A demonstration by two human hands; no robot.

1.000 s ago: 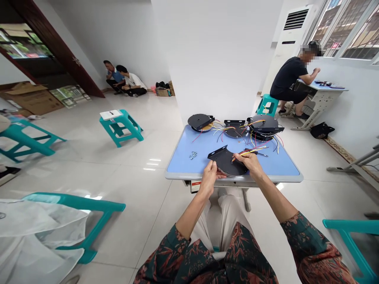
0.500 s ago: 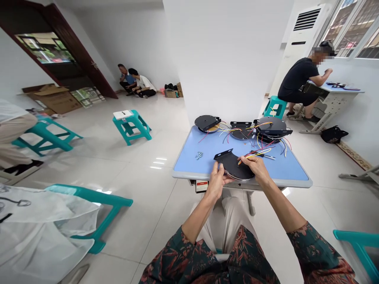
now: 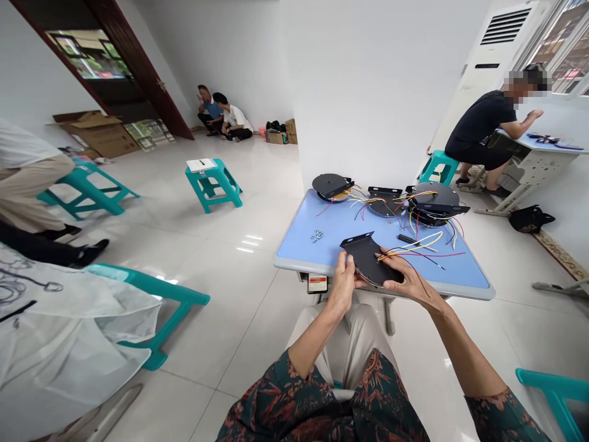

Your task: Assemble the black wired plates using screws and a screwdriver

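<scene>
My left hand (image 3: 343,285) grips the lower left edge of a round black metal plate (image 3: 368,261), which has a bent bracket along its top edge. My right hand (image 3: 407,279) holds the plate's right side, thumb and fingers spread around its edge. Thin yellow, red and black wires (image 3: 421,248) run from the plate to the right across the blue table (image 3: 294,265). A small black tool (image 3: 408,239) lies just beyond them. Several small screws (image 3: 316,236) lie to the left of my hands. The plate's underside is hidden.
Three similar black plates with wires (image 3: 331,185) stand along the table's far edge, beside a white pillar (image 3: 359,92). A co-worker sits at a desk (image 3: 540,144) to the right. Teal stools (image 3: 213,183) stand on the tiled floor, with a white bag (image 3: 59,325) at the left.
The view has turned left, so the room shifts right in the picture. My right hand's fingers have spread, and the wires now fan out further to the right.
</scene>
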